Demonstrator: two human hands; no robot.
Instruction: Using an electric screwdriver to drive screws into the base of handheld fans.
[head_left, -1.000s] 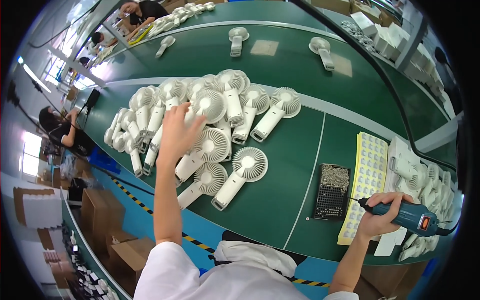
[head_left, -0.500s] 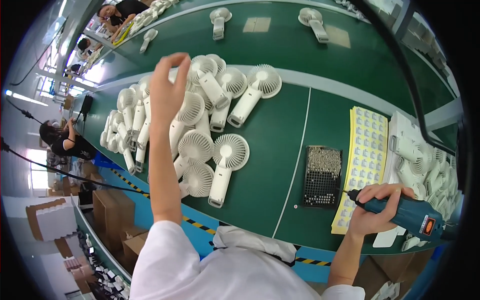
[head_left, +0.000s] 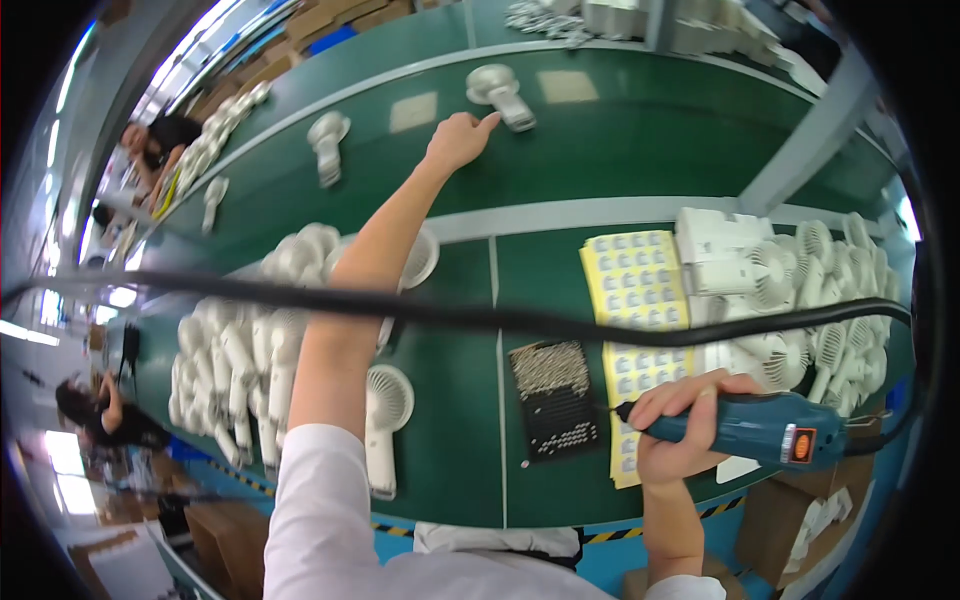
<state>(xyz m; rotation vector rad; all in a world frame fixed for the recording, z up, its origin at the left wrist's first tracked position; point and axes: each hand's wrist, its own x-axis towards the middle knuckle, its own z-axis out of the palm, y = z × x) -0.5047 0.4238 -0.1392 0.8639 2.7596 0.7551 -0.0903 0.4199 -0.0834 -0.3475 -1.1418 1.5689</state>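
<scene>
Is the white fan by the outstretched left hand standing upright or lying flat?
Lying flat: the white fan rests on its side on the green belt, left hand fingertips nearly touching it.

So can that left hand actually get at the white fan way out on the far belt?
Probably yes: the left hand is stretched out with its fingertips right beside the white fan, and nothing lies between them.

bright even light over my surface, window glare at far left, edges bent and blurred by the fisheye lens.
</scene>
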